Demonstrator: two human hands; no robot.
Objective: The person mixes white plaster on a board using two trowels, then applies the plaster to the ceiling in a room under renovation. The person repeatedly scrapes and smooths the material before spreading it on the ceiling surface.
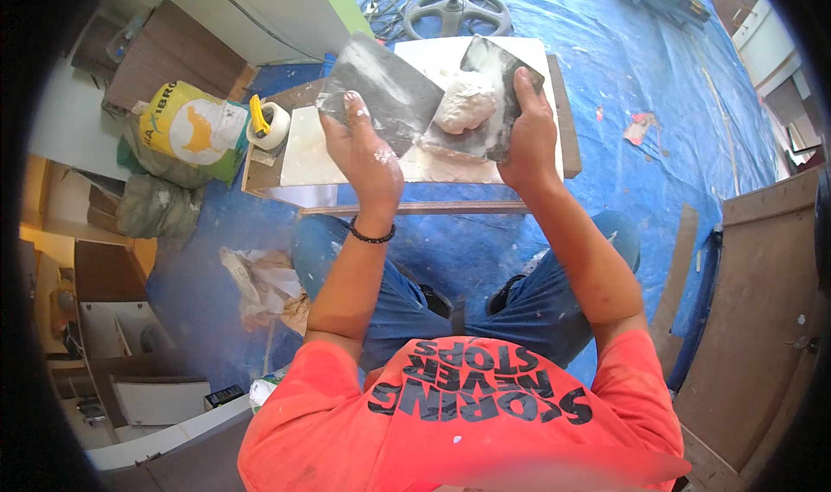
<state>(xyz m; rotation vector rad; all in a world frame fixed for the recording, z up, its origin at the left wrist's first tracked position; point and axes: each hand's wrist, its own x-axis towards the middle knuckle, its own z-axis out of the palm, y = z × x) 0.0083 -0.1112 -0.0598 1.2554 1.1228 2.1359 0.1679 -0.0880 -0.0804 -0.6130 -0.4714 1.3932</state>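
My left hand (370,167) is closed on the near left edge of a flat dark grey plate (381,90) smeared with white, its thumb on the upper face. A second dark grey plate (511,59) is gripped at its right side by my right hand (531,141), thumb on top. On this second plate sits a thick lump of white putty (466,104). The left plate's right corner reaches close to the putty; whether they touch I cannot tell. Both plates are above a white board (303,154) on a low wooden stand. White smears mark my left hand.
Left on the stand are a tape roll (273,133) and a yellow cutter (259,115). Beyond them stands a yellow-and-white sack (192,128). A round fan base (459,14) is beyond the board. Blue sheeting (623,85) covers the floor; crumpled paper (260,289) lies near my left leg.
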